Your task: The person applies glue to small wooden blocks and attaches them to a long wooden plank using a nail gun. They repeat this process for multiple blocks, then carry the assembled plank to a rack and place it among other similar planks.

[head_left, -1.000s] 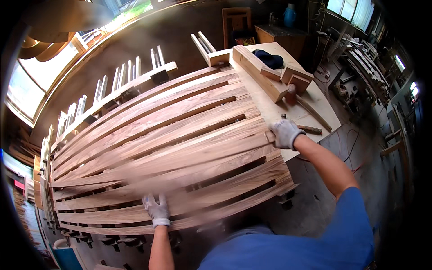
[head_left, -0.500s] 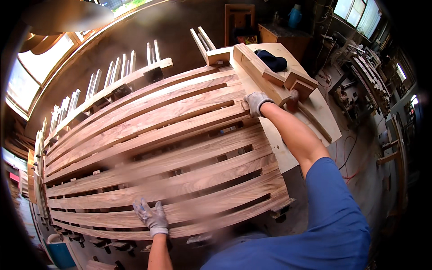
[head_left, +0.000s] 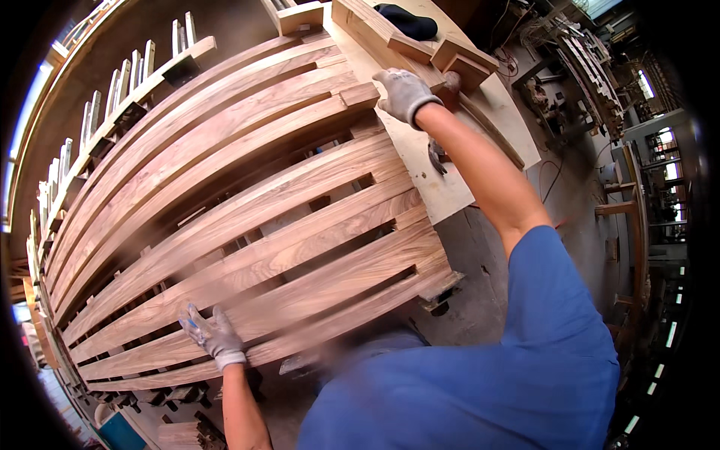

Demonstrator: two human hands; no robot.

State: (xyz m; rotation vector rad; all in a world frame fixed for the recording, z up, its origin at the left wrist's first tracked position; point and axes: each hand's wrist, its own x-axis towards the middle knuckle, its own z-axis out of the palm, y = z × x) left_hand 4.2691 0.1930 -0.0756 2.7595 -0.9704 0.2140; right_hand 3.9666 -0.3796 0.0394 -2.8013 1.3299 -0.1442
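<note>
Long brown wooden slats (head_left: 247, 281) with gaps between them lie across a support in front of me. My left hand (head_left: 216, 339), in a pale grey glove, rests on the near slats with its fingers spread. A short wooden block (head_left: 360, 95) sits at the right end of a raised slat. Just right of it, apart from the block, my gloved right hand (head_left: 407, 96) reaches over a light board with fingers bent and apart, and I see nothing in it. Below that wrist a dark curved metal piece (head_left: 436, 156), like a hammer claw, shows partly behind my forearm.
Thick timber pieces (head_left: 386, 34) and a dark cap (head_left: 409, 22) lie on the light plywood board (head_left: 517, 124). A rail with upright bars (head_left: 146, 79) runs along the far side. A wooden frame (head_left: 634, 217) stands at the right, and a blue bin (head_left: 120, 433) at lower left.
My right hand has come off the short block and moved to its right, over the plywood. My left hand stays spread on the slats. The view has shifted, so the slats appear higher and further left.
</note>
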